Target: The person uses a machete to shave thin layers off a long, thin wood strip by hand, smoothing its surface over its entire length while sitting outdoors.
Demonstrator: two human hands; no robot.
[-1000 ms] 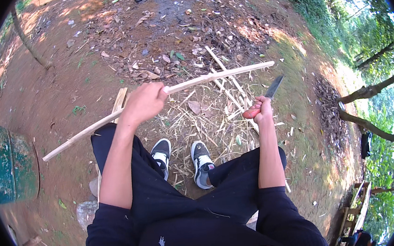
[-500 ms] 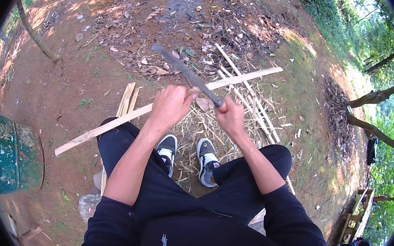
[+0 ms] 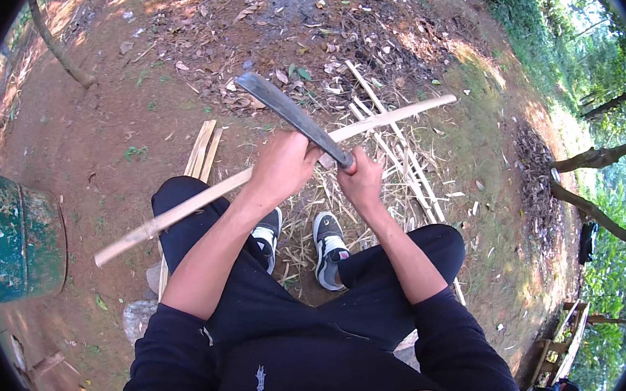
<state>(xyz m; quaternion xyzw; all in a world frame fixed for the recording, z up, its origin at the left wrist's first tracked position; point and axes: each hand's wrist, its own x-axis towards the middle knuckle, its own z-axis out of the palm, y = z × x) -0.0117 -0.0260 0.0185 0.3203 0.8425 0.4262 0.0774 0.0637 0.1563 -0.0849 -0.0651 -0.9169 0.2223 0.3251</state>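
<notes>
Bamboo — your left hand (image 3: 281, 170) is clenching the long pale pole (image 3: 201, 198) mid-length across your knees, your right hand (image 3: 362, 180) gripping the machete (image 3: 295, 119) handle — likely stiff, light, splintery.

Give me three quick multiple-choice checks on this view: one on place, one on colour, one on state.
1. Where does the knife blade point?
A. up and to the left, away from the body
B. down at the shoes
C. toward the drum

2. What colour is the drum at the left?
A. red
B. green
C. white

3. How is the long stick held?
A. lying loose on the ground
B. gripped by the left hand
C. propped on the drum

Answers: 1 A, the blade rises from the right hand; 2 B, chipped green paint; 3 B, fingers wrap it above the knees.
</notes>
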